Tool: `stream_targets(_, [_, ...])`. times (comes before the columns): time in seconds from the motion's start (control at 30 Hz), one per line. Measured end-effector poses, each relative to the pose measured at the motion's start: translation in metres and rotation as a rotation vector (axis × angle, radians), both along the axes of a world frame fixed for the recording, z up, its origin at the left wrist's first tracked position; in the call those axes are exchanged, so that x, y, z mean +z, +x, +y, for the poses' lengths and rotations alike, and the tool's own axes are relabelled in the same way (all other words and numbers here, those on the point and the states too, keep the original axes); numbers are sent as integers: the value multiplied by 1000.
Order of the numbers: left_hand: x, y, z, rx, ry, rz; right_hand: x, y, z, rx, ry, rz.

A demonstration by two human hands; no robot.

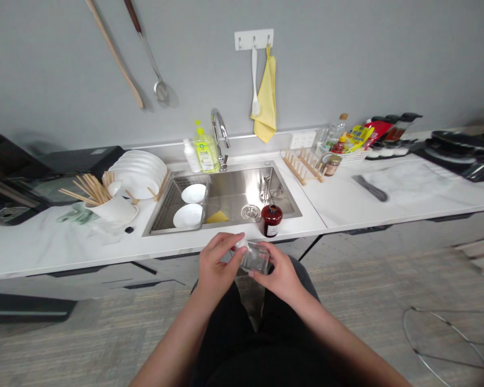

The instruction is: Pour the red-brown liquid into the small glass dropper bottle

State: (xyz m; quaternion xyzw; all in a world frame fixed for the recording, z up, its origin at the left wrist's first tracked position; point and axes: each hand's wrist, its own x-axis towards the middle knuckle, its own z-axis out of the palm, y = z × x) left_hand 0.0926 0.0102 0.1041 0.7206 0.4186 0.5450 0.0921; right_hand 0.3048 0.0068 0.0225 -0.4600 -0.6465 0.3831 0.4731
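A clear, square-sided bottle point(256, 259) is held tilted on its side in front of the counter's edge. My right hand point(281, 273) grips its base end, thumb and fingers on opposite sides. At the other end, my left hand point(218, 263) pinches the white top point(241, 245), which looks like a cap or pump head; the fingers partly cover it. Just beyond my hands, a dark red-brown round bottle point(271, 215) with a white label stands upright on the sink's front edge, its narrow neck bare of any cap.
The steel sink point(242, 185) holds a drying basket with two white bowls point(188, 216) and a yellow sponge point(218, 216). Left are white plates point(139, 166) and a chopstick holder point(113, 209). A wooden rack point(304, 165) and a basket of condiments stand right.
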Motion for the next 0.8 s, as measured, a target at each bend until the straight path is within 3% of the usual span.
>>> stream_targets(0.23, [-4,-3,1,-2,-93,-44,-1,2,2,8,-22,23])
stream_targets(0.37, [-16,-9,3,29,-245,-294,-1,1,4,10,-37,39])
stream_targets(0.53, [-30,-23,2,-19,-380,-595,-5,-3,8,54,-61,79])
stream_targets(0.67, [-42,-56,1,15,-452,-893,-11,-9,12,83,-74,94])
stream_targets(0.8, [-60,-123,1,202,-446,-1063,-16,-13,15,104,-82,93])
